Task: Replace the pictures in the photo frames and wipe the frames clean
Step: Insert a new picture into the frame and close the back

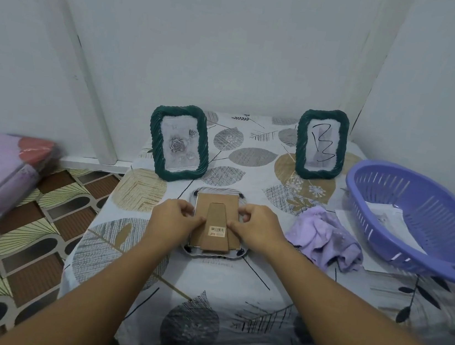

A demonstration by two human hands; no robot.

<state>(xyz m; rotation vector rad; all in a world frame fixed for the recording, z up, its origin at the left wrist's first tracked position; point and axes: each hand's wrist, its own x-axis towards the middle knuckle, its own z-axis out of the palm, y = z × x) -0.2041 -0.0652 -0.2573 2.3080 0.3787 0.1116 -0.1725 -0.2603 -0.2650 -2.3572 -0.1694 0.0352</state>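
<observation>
Two hands press on a frame that lies face down.

The left hand (175, 217) and the right hand (257, 225) curl their fingers on the brown cardboard back (215, 223) of the face-down frame (234, 253), in the middle of the table (220, 287). Two green frames (178, 142) (321, 144) stand behind it. A purple cloth (324, 238) lies just beside a purple basket (416, 220).

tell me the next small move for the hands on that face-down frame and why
Probably lift the cardboard backing out of the face-down frame. The left hand and right hand each pinch a side edge of the backing, stand folded flat, so it looks ready to come free and expose the picture.
</observation>
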